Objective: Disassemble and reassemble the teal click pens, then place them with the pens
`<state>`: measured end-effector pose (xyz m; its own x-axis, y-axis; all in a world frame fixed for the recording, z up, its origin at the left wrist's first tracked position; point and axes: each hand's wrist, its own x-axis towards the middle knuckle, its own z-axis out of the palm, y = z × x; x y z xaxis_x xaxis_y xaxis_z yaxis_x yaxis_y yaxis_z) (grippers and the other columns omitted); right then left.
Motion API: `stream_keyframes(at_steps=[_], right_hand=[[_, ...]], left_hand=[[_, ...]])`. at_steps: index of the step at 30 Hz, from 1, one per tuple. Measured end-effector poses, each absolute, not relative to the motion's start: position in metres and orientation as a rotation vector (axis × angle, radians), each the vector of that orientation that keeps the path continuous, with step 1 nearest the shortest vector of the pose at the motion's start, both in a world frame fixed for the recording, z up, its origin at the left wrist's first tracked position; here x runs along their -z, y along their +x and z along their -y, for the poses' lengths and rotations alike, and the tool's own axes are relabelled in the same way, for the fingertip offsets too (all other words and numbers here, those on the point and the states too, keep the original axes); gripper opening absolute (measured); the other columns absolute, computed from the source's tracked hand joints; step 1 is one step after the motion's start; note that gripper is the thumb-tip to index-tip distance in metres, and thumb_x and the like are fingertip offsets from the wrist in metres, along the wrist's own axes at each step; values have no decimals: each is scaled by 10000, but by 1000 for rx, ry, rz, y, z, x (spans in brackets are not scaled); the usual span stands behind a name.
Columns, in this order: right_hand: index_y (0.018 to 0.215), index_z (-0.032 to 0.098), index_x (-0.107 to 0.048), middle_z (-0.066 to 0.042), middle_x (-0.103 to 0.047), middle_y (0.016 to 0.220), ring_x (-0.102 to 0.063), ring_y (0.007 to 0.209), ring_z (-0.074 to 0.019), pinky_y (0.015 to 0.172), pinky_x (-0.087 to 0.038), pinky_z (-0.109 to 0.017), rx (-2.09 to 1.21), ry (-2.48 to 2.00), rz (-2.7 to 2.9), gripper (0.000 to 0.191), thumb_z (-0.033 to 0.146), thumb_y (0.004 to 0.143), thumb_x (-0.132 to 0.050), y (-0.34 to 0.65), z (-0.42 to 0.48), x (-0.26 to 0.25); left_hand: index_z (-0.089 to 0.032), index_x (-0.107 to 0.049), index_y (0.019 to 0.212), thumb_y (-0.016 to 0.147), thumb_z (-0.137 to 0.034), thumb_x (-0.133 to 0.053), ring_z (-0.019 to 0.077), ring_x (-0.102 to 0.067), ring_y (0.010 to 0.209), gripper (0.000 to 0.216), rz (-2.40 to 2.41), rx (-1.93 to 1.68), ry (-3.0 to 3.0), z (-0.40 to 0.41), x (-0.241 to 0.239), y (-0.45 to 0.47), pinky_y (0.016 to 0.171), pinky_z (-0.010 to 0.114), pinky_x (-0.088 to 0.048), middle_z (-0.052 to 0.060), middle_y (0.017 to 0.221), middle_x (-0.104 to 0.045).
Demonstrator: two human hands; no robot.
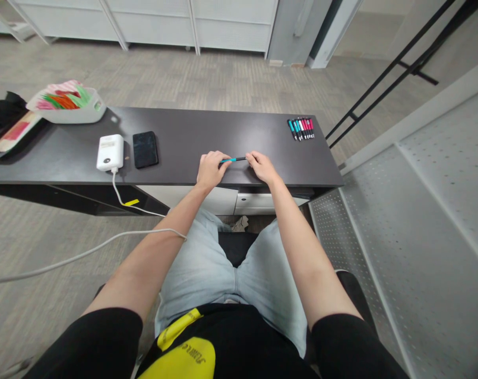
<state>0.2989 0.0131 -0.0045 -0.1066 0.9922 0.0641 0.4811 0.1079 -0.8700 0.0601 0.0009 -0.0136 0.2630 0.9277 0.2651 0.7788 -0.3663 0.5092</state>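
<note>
Between my two hands a pen [236,159] with a teal barrel and a dark section lies level, just above the front part of the dark tabletop [191,131]. My left hand [212,167] pinches its teal end. The fingers of my right hand [260,165] close on the dark end, covering its tip. Toward the right end of the table a row of several pens [301,128] lies side by side, teal ones at the left, a white one in the middle and red ones at the right.
Left of my hands lie a black phone [145,149] and a white power bank [110,152], whose cable [118,192] hangs over the front edge. A white basket [79,113] with colourful items and a dark tray [20,138] stand far left. A perforated grey panel [428,210] borders the right.
</note>
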Motion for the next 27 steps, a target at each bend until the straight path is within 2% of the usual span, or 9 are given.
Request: stream_keyframes(at_steps=[3, 6, 8, 10, 14, 17, 21, 24, 27], right_hand=[[710, 301, -507, -1, -550, 744, -531, 818, -252, 882, -490, -396, -916, -1444, 1697, 581, 593, 1151, -746, 300, -14, 7], [716, 309, -515, -9, -552, 731, -528, 814, -261, 883, -505, -419, -912, -1428, 1697, 619, 726, 1121, -727, 300, -15, 9], [724, 318, -527, -24, -587, 737, -554, 832, -280, 897, -526, -439, -921, -1418, 1679, 650, 824, 1082, -722, 299, -15, 9], [737, 322, -547, -40, -643, 772, -601, 863, -293, 923, -545, -447, -936, -1417, 1650, 648, 849, 1078, -705, 298, -15, 10], [841, 322, -630, -34, -742, 865, -681, 896, -278, 948, -569, -426, -953, -1364, 1634, 436, 643, 1131, -688, 297, -15, 16], [913, 337, -670, -21, -769, 866, -702, 871, -285, 933, -579, -440, -947, -1270, 1623, 264, 532, 1082, -728, 299, -15, 20], [910, 351, -654, -32, -802, 925, -746, 932, -302, 967, -614, -452, -864, -1329, 1433, 249, 542, 1027, -760, 300, -16, 20], [895, 351, -653, -24, -814, 935, -760, 943, -295, 923, -635, -439, -860, -1401, 1358, 282, 561, 998, -811, 302, -19, 12], [865, 345, -662, -21, -821, 928, -752, 904, -287, 915, -644, -450, -839, -1426, 1374, 245, 460, 985, -842, 316, -29, 1]], left_hand=[[-312, -843, 1226, 1211, -365, -592, 373, -692, 1372, 257, -1567, -783, 2276, 0, 14, 60, 1207, 551, -499, 112, 1373, -857], [-314, -844, 1220, 1216, -370, -599, 374, -694, 1374, 251, -1569, -790, 2284, 0, 14, 60, 1198, 539, -511, 115, 1367, -856], [-308, -842, 1225, 1216, -369, -609, 374, -695, 1380, 241, -1572, -798, 2283, 0, 14, 60, 1197, 530, -517, 119, 1369, -856], [-299, -839, 1243, 1211, -370, -626, 376, -690, 1391, 226, -1579, -795, 2277, 0, 13, 61, 1204, 525, -519, 121, 1378, -856], [-316, -834, 1272, 1198, -390, -654, 387, -674, 1428, 209, -1569, -786, 2252, 1, 9, 62, 1244, 551, -518, 111, 1410, -849], [-355, -812, 1336, 1162, -396, -711, 409, -681, 1446, 206, -1561, -836, 2201, 3, 6, 63, 1266, 595, -523, 122, 1466, -821], [-296, -681, 1573, 1057, -390, -840, 431, -607, 1585, 547, -1721, -902, 2073, 7, 2, 66, 1346, 610, -503, 199, 1681, -650], [-238, -667, 1558, 1066, -430, -821, 422, -547, 1649, 550, -1775, -804, 2088, 9, 1, 70, 1395, 579, -465, 228, 1716, -577], [-201, -639, 1582, 1076, -478, -785, 460, -532, 1638, 595, -1784, -711, 2137, 10, 0, 73, 1393, 616, -445, 254, 1727, -555]])
